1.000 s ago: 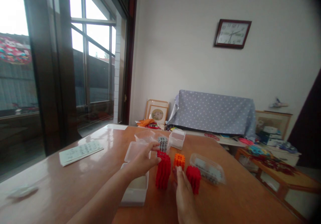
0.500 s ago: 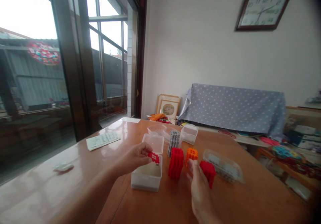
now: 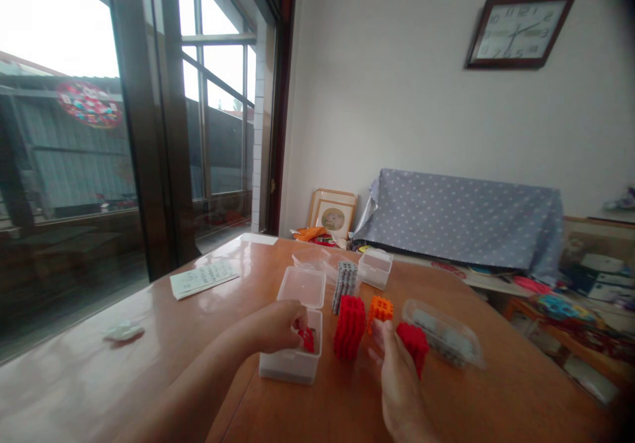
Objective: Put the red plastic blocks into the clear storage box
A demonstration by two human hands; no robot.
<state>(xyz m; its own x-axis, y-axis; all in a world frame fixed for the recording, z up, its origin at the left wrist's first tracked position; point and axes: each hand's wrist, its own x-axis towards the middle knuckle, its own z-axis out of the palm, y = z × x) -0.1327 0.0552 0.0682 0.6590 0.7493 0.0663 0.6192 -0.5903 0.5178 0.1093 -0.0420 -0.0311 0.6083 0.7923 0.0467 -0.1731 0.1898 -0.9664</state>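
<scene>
My left hand (image 3: 282,324) is closed on a small red plastic building piece (image 3: 306,340) with cut-out openings, tilted down inside the mouth of a clear plastic box (image 3: 288,369). My right hand (image 3: 399,380) is open with its fingers stretched forward and nothing visible in it. Just beyond its fingertips stands an orange stack of notched pieces (image 3: 381,308). Beside the back of this hand is a red stack (image 3: 415,342), partly hidden by it. A taller red stack (image 3: 349,329) stands upright between my hands.
Behind the tall red stack is a grey stack (image 3: 344,283). The box's lid (image 3: 303,287) hangs open at the back. A clear tray of grey pieces (image 3: 441,334) lies on the right, and another clear box (image 3: 376,268) stands behind. Paper (image 3: 204,279) lies on the left.
My left hand has lowered the red piece into the box mouth, and the piece is now tilted. The right hand has hardly moved. The view has shifted slightly.
</scene>
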